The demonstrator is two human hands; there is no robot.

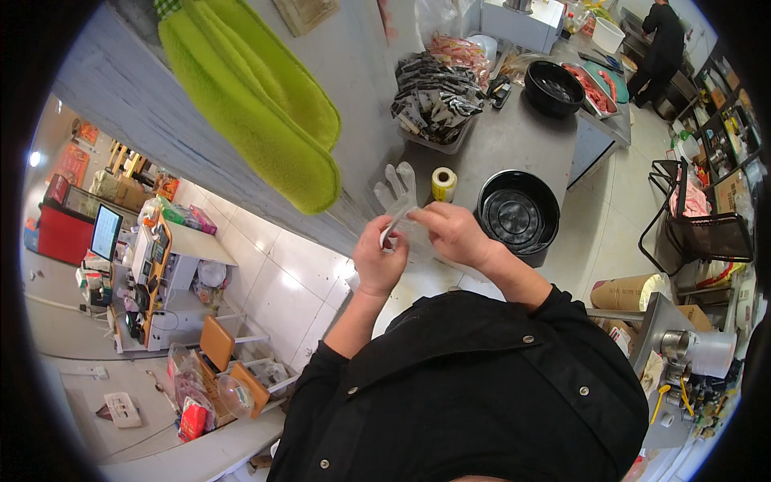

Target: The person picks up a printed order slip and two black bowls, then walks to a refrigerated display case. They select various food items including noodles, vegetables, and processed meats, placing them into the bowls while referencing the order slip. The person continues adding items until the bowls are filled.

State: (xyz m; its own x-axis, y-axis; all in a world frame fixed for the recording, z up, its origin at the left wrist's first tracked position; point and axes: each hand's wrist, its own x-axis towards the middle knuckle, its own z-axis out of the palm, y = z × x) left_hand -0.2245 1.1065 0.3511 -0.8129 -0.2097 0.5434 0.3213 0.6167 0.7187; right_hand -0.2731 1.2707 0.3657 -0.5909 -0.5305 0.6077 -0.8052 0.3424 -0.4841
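A pale, see-through disposable glove (393, 191) is stretched between my two hands, its fingers pointing up and away from me. My left hand (380, 261) is closed on its cuff at the lower left. From the right, my right hand (456, 233) pinches the glove's edge near the cuff. Just beyond my right hand stands a yellow-and-white roll of labels or tape (443, 184). To its right sits a round black bowl (518, 213) at the steel table's near edge.
On the steel table (522, 145) lie a tray heaped with black sachets (438, 100), another black bowl (554, 87) and a tray of red meat (590, 88). A green towel (249, 104) hangs at upper left. A person in dark clothes (662, 40) stands far right, beyond a black chair (699, 217).
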